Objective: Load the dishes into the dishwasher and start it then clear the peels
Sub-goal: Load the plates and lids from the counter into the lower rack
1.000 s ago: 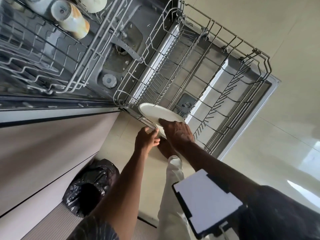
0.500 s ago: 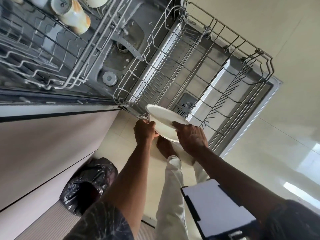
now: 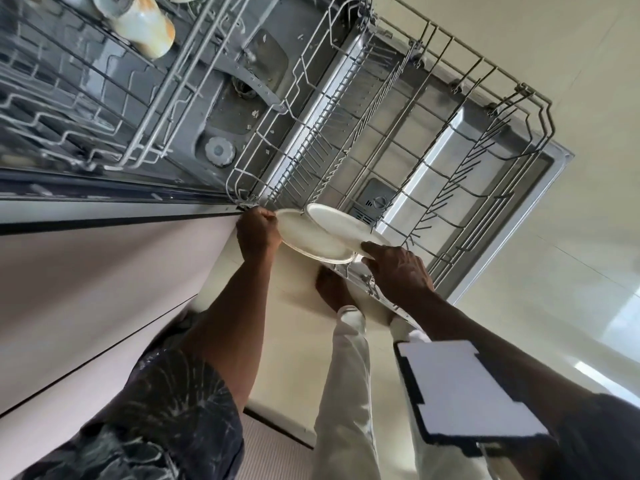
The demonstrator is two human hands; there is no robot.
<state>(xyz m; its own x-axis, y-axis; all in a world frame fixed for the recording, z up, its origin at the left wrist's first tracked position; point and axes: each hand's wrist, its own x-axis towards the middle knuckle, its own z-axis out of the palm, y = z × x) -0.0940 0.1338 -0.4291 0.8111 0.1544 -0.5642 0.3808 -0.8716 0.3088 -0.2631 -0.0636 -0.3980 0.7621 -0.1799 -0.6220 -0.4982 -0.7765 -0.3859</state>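
Left hand (image 3: 258, 233) grips plate (image 3: 304, 242) at rack (image 3: 408, 133) corner | right hand (image 3: 398, 271) holds second plate (image 3: 341, 226) | step: loading dishes | next, I'd stand both upright in rack

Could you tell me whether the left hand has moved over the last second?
Yes: the left hand, gripping a plate, has risen in view to the near corner of the lower rack.

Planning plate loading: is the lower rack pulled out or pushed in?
Pulled out: the lower rack sits over the open door, outside the tub.
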